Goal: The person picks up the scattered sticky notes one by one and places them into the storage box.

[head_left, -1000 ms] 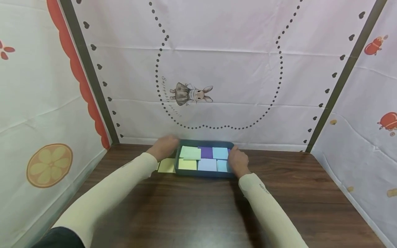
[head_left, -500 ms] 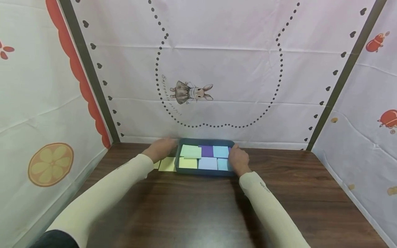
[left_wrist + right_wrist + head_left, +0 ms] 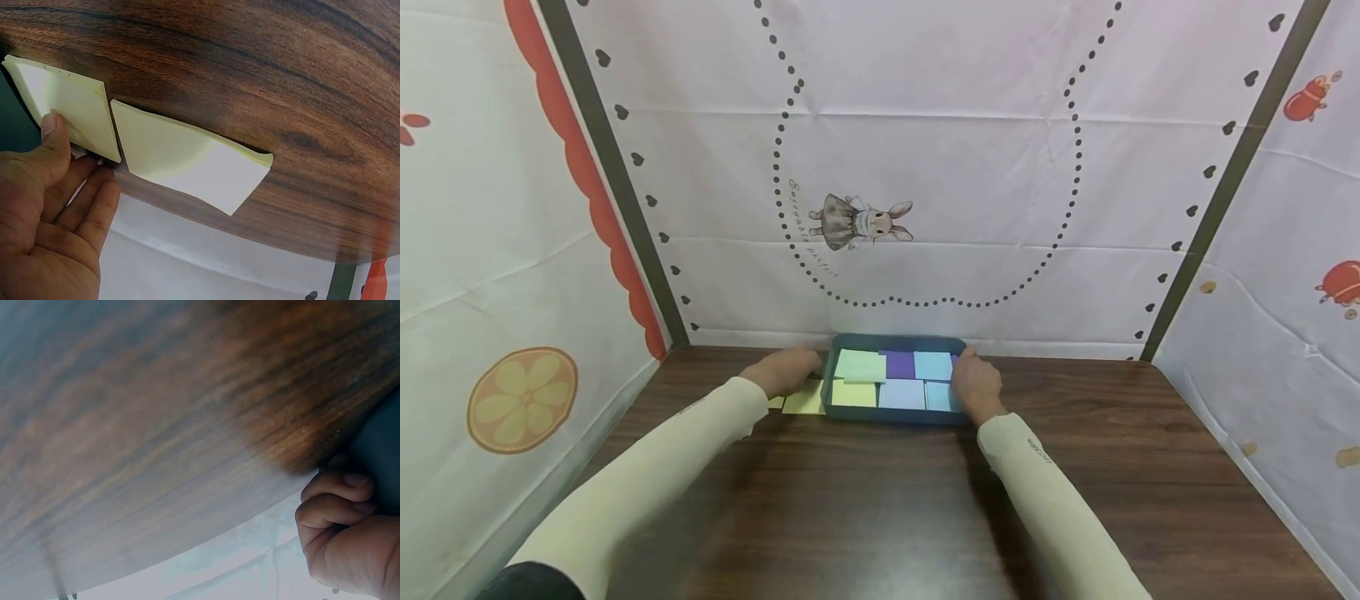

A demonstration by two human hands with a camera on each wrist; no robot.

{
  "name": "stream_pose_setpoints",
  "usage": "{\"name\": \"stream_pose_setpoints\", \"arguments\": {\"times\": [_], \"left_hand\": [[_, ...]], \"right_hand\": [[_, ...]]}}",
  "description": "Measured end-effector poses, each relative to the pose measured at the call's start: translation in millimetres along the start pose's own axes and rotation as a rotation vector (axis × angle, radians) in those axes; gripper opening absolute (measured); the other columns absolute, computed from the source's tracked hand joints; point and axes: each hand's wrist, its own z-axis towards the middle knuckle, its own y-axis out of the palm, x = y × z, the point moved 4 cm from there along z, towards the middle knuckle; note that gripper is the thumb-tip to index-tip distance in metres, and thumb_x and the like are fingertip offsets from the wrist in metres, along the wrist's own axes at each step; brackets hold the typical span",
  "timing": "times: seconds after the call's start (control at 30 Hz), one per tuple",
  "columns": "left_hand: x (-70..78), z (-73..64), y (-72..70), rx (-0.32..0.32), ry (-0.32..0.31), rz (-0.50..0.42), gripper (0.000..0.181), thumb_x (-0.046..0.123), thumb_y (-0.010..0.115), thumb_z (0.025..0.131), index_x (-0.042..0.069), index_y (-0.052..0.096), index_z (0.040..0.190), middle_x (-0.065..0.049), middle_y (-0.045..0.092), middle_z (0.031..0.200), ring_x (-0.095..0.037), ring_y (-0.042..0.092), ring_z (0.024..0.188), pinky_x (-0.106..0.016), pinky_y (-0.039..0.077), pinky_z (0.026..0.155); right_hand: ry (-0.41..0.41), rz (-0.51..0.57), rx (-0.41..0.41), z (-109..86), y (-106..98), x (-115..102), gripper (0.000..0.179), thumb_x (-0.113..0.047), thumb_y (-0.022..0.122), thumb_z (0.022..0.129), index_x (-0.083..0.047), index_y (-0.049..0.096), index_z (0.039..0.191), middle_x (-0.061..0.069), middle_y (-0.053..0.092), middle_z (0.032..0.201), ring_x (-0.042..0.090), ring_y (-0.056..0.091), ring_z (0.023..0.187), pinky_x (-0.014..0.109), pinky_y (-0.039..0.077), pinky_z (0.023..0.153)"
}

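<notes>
My left hand is just outside the left end of a dark blue-green tray. In the left wrist view, its thumb lies on top of a yellow sticky note pad and its fingers curl at the pad's far edge, pinching it. A second yellow sticky note pad lies flat beside it, one edge curling up. At the tray's right end, my right hand grips the wall with curled fingers. Inside the tray sit light green, purple, yellow, lavender and light blue sticky note pads.
The tray stands on a dark wood table, close to its back edge. A white printed cloth wall rises right behind it. More cloth walls border the table at left and right.
My left hand has moved left and down from the tray's left rim onto the yellow sticky note pad beside it. My right hand stays on the tray's right end.
</notes>
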Motion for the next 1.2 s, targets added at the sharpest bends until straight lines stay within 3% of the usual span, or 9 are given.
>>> {"name": "stream_pose_setpoints", "arguments": {"times": [0.13, 0.27, 0.5, 0.63, 0.73, 0.97, 1.0, 1.2], "left_hand": [[-1.9, 1.8, 2.1, -0.025, 0.005, -0.005, 0.022, 0.003, 0.083, 0.097, 0.003, 0.082, 0.120, -0.013, 0.083, 0.119, -0.024, 0.078, 0.105, -0.050, 0.065, 0.103], [-4.9, 7.3, 3.4, -0.035, 0.004, -0.025, 0.029, 0.000, 0.086, 0.094, 0.002, 0.082, 0.123, -0.015, 0.083, 0.125, -0.026, 0.079, 0.111, -0.052, 0.063, 0.108], [-10.0, 17.8, 3.6, -0.043, -0.005, -0.057, 0.033, -0.003, 0.088, 0.090, 0.003, 0.082, 0.122, -0.013, 0.084, 0.122, -0.028, 0.079, 0.112, -0.052, 0.064, 0.107], [-14.5, 23.9, 3.1, -0.042, -0.004, -0.061, 0.027, -0.002, 0.090, 0.089, 0.004, 0.084, 0.114, -0.010, 0.084, 0.111, -0.023, 0.076, 0.098, -0.047, 0.066, 0.097], [-16.8, 27.7, 1.8, -0.043, -0.002, -0.055, 0.023, -0.002, 0.091, 0.087, 0.004, 0.084, 0.108, -0.008, 0.083, 0.103, -0.021, 0.073, 0.090, -0.044, 0.067, 0.090], [-18.2, 31.1, -2.3, -0.047, 0.014, -0.085, 0.032, -0.003, 0.092, 0.084, 0.005, 0.084, 0.114, -0.011, 0.085, 0.115, -0.029, 0.078, 0.109, -0.051, 0.065, 0.104], [-29.3, 37.8, 5.4, -0.043, 0.042, -0.102, 0.033, -0.002, 0.093, 0.084, 0.006, 0.083, 0.114, -0.010, 0.084, 0.115, -0.028, 0.078, 0.110, -0.049, 0.065, 0.104], [-36.4, 38.2, 7.7, -0.067, 0.022, -0.159, 0.039, -0.001, 0.094, 0.084, 0.004, 0.080, 0.121, -0.013, 0.081, 0.124, -0.032, 0.076, 0.118, -0.052, 0.063, 0.108]], "right_hand": [[0.010, -0.001, -0.017, 2.5, 1.5, 0.4, 0.044, -0.037, 0.040, 0.123, 0.004, 0.056, 0.122, 0.017, 0.069, 0.080, 0.031, 0.069, 0.070, 0.043, 0.059, 0.060], [0.020, 0.001, -0.018, 6.5, 2.7, 1.6, 0.044, -0.037, 0.039, 0.123, 0.004, 0.056, 0.123, 0.017, 0.069, 0.081, 0.031, 0.068, 0.070, 0.043, 0.058, 0.060], [0.034, -0.015, -0.023, -6.5, -10.5, -5.0, 0.044, -0.038, 0.038, 0.124, 0.003, 0.056, 0.125, 0.015, 0.069, 0.080, 0.028, 0.068, 0.070, 0.038, 0.057, 0.059], [0.047, -0.021, -0.024, -21.2, -21.0, -12.6, 0.046, -0.038, 0.036, 0.124, 0.003, 0.056, 0.128, 0.015, 0.068, 0.082, 0.028, 0.069, 0.073, 0.037, 0.058, 0.063], [0.043, -0.030, -0.013, -19.4, -18.1, -12.2, 0.044, -0.037, 0.036, 0.124, 0.003, 0.056, 0.129, 0.015, 0.068, 0.084, 0.028, 0.069, 0.074, 0.038, 0.059, 0.065], [0.051, -0.011, -0.030, -15.4, -19.6, -12.6, 0.045, -0.038, 0.038, 0.124, 0.002, 0.056, 0.129, 0.015, 0.068, 0.087, 0.029, 0.070, 0.077, 0.040, 0.062, 0.070], [0.051, -0.012, -0.029, -14.9, -19.0, -12.5, 0.045, -0.038, 0.037, 0.124, 0.002, 0.056, 0.128, 0.015, 0.068, 0.087, 0.029, 0.070, 0.077, 0.040, 0.062, 0.070], [0.049, -0.004, -0.042, -13.9, -14.4, -11.2, 0.045, -0.038, 0.034, 0.125, 0.001, 0.055, 0.128, 0.015, 0.067, 0.087, 0.029, 0.069, 0.077, 0.041, 0.061, 0.070]]}}
